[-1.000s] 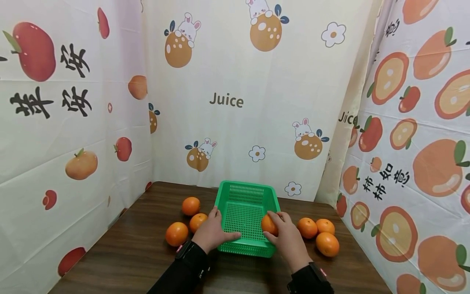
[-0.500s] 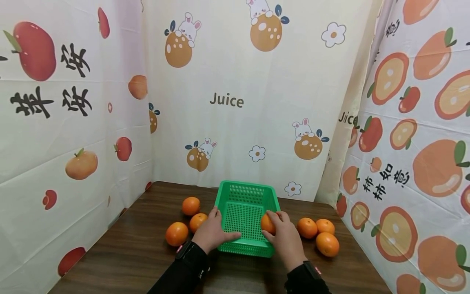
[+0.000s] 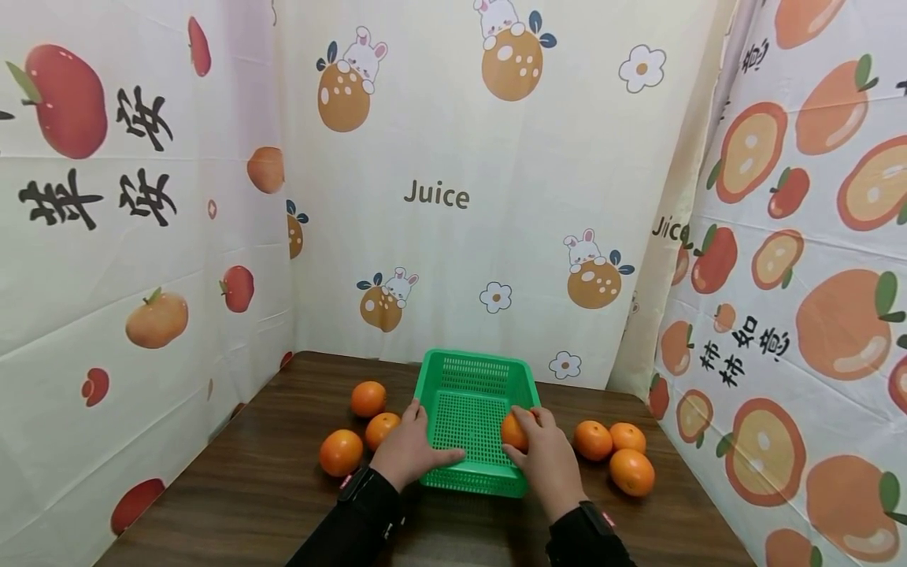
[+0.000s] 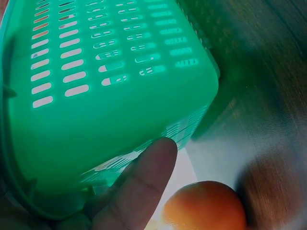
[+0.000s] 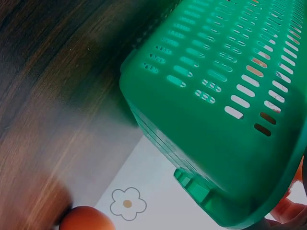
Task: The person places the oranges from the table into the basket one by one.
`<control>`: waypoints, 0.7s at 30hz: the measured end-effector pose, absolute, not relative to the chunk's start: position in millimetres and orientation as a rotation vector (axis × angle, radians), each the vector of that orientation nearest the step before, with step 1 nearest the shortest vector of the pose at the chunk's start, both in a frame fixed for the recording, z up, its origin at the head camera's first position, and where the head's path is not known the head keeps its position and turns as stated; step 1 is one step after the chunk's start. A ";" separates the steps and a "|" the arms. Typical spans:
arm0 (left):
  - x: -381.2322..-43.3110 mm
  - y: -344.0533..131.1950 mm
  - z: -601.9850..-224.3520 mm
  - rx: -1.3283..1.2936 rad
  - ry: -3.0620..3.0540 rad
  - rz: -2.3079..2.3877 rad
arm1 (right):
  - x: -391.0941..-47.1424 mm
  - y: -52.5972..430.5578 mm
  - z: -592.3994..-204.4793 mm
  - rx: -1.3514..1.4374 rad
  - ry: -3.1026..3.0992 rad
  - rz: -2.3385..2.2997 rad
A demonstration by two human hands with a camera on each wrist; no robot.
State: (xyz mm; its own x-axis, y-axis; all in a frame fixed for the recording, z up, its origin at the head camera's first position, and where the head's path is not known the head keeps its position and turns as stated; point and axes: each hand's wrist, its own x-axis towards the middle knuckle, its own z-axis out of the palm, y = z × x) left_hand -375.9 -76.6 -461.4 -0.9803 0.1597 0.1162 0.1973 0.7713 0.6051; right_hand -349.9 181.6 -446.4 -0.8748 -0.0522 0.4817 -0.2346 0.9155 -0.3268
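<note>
A green plastic basket (image 3: 478,370) with slotted walls stands on the table. My left hand (image 3: 409,453) grips its near left side, thumb over the rim and fingers along the outer wall; a fingertip (image 4: 160,153) shows there in the left wrist view. My right hand (image 3: 556,468) holds an orange (image 3: 512,433) just inside the basket's right side, fingers curled over it. Whether that orange touches the basket floor, I cannot tell. In the right wrist view, the basket wall (image 5: 201,129) covers most of this hand; only some fingers (image 5: 288,211) show at the edge.
Three oranges lie left of the basket: a back one (image 3: 368,399), a middle one (image 3: 381,430) and a near one (image 3: 341,453). To its right sit three more, including a front orange (image 3: 632,472). Printed cloth walls (image 3: 453,260) surround the dark wooden table (image 3: 283,472).
My right hand has shifted slightly left with the orange, a little further into the basket. My left hand, the basket and the other oranges have stayed in place.
</note>
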 end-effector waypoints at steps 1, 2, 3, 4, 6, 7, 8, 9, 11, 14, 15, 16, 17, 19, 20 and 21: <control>-375.5 -76.6 -461.5 -0.290 -2.904 -1.000 | -350.4 181.3 -447.0 0.203 -2.601 0.521; -375.1 -76.6 -461.4 -0.288 -2.905 -1.000 | -350.6 181.2 -447.4 0.204 -2.600 0.516; -374.8 -76.6 -461.3 -0.288 -2.906 -0.998 | -350.8 180.8 -447.7 0.205 -2.599 0.515; -374.7 -76.5 -461.1 -0.288 -2.905 -0.999 | -351.1 180.7 -448.0 0.207 -2.598 0.509; -374.6 -76.2 -460.7 -0.292 -2.905 -0.998 | -351.7 180.3 -449.0 0.208 -2.598 0.500; -374.7 -76.3 -460.2 -0.294 -2.905 -0.996 | -352.2 180.2 -449.4 0.209 -2.597 0.496; -374.7 -76.3 -459.8 -0.296 -2.904 -0.996 | -352.5 180.0 -449.4 0.211 -2.597 0.497; -374.7 -76.3 -459.7 -0.296 -2.904 -0.995 | -352.8 179.8 -449.6 0.208 -2.599 0.496; -374.7 -76.3 -459.9 -0.295 -2.905 -0.995 | -353.6 179.7 -450.3 0.202 -2.605 0.495; -375.0 -76.5 -460.8 -0.294 -2.905 -0.993 | -354.5 179.4 -450.8 0.198 -2.611 0.491; -375.2 -76.6 -461.2 -0.294 -2.904 -0.991 | -355.2 179.3 -451.3 0.200 -2.610 0.487; -375.3 -76.6 -461.6 -0.295 -2.902 -0.989 | -355.5 179.2 -451.7 0.202 -2.609 0.484; -375.5 -76.6 -462.1 -0.295 -2.902 -0.986 | -355.7 178.9 -451.9 0.207 -2.609 0.480; -375.9 -76.7 -462.6 -0.296 -2.899 -0.982 | -356.3 178.6 -452.5 0.219 -2.607 0.470; -376.0 -76.7 -462.8 -0.297 -2.898 -0.981 | -356.7 178.4 -452.8 0.225 -2.609 0.465; -375.9 -76.7 -463.0 -0.298 -2.898 -0.980 | -356.8 178.2 -452.8 0.227 -2.614 0.460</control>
